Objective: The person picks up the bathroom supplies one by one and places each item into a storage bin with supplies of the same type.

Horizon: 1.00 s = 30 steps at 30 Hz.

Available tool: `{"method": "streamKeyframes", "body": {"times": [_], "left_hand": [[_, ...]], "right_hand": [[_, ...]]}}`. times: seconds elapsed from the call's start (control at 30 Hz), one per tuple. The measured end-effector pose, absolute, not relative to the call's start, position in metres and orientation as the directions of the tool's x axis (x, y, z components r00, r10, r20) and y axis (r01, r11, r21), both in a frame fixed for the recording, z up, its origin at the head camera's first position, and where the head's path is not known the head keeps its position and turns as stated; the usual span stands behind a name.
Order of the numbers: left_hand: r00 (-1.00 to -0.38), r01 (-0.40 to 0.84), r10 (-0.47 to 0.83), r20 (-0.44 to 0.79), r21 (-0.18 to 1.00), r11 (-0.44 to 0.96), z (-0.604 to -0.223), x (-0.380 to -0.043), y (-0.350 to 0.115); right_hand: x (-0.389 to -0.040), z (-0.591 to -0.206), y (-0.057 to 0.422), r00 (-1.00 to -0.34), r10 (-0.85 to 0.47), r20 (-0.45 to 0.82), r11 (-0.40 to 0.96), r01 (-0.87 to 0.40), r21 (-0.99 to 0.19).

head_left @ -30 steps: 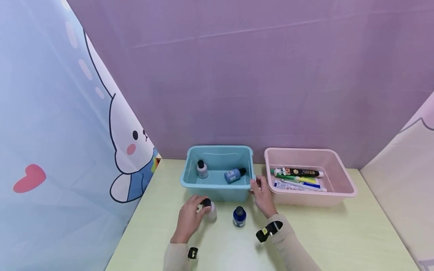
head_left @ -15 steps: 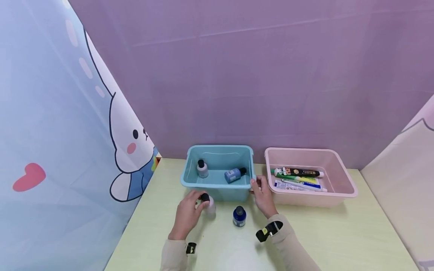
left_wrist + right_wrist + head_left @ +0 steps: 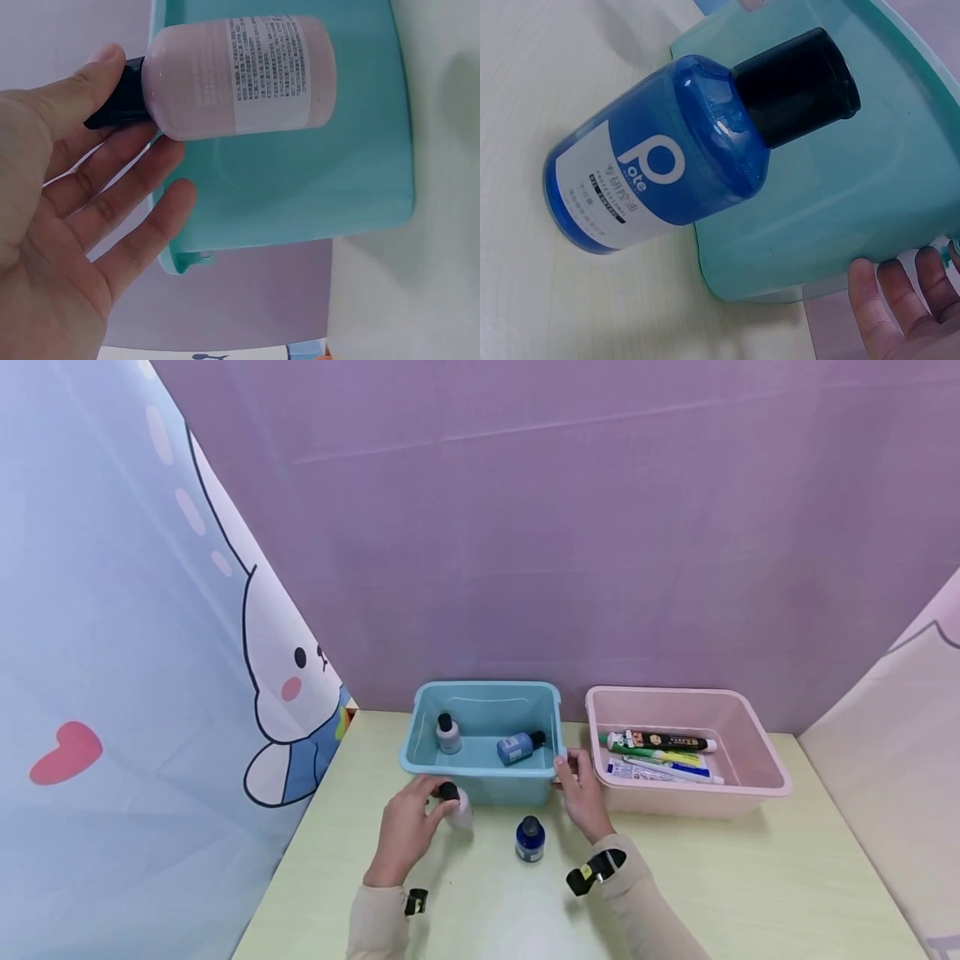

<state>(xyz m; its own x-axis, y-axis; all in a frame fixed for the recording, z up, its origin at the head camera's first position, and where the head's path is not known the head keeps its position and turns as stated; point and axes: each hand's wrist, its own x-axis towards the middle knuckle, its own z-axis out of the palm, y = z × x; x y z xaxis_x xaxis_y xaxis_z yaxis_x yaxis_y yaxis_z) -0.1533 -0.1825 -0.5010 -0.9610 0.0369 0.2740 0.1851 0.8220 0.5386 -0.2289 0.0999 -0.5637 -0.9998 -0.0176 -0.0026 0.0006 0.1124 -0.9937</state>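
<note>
My left hand (image 3: 408,828) pinches the black cap of a pale pink bottle (image 3: 462,814) between thumb and fingers, in front of the teal bin (image 3: 487,791). In the left wrist view, this bottle (image 3: 195,82) shows a white printed label, and the lower fingers are spread below it. My right hand (image 3: 587,799) holds the bin's right end, thumb at the rim; its fingers (image 3: 866,296) reach the bin's edge in the right wrist view. A dark blue bottle (image 3: 530,842) with a black cap stands upright on the table between the hands.
Inside the teal bin, a pale bottle (image 3: 449,740) stands and a blue bottle (image 3: 514,749) lies on its side. Right of it, a pink bin (image 3: 697,799) contains several tubes and pens (image 3: 663,756). A purple curtain (image 3: 525,568) hangs behind the pale table (image 3: 712,877).
My left hand has moved slightly left and toward the teal bin, carrying the pale pink bottle with it. The right hand and both bins have stayed put.
</note>
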Motion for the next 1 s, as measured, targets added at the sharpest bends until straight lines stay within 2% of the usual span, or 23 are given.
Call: {"method": "streamKeyframes", "body": {"times": [1.0], "left_hand": [[-0.927,0.276,0.092,0.365,0.493,0.825,-0.474,-0.156,-0.183]], "right_hand": [[-0.229,-0.564,0.101,-1.000,-0.020,0.000,0.113,-0.003,-0.994]]}}
